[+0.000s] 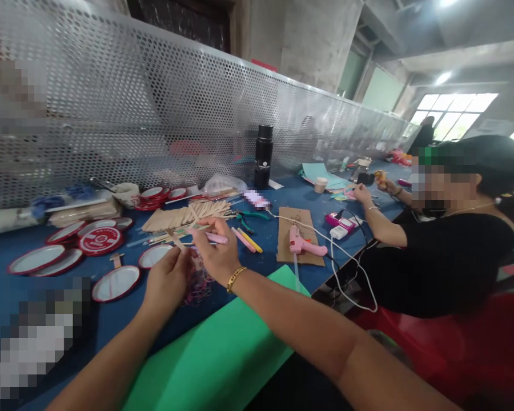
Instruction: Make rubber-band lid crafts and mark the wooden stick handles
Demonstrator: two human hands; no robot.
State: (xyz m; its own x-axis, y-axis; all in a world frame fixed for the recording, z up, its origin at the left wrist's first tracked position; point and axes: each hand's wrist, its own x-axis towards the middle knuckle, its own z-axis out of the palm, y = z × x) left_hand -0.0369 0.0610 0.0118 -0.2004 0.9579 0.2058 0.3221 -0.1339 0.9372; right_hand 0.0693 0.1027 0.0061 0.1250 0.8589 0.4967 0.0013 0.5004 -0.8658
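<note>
My left hand (168,281) is closed in a pinch on a flat wooden craft stick (175,238), held tilted above the table. Close beside it, my right hand (220,256), with a gold bracelet at the wrist, grips a pink marker (216,238). Below my hands lies a tangle of pink and purple thread (200,287). Just past my fingers spreads a pile of wooden craft sticks (175,214). A pink marker and a yellow marker (252,242) rest right of my right hand, near green-handled pliers (251,218).
Round red-rimmed lids (100,241) lie at the left. A pink glue gun (304,244) sits on cardboard (285,251), with cables trailing by a power strip (342,227). A green sheet (223,348) hangs over the near edge. A black bottle (263,157) stands behind; a co-worker (445,257) sits right.
</note>
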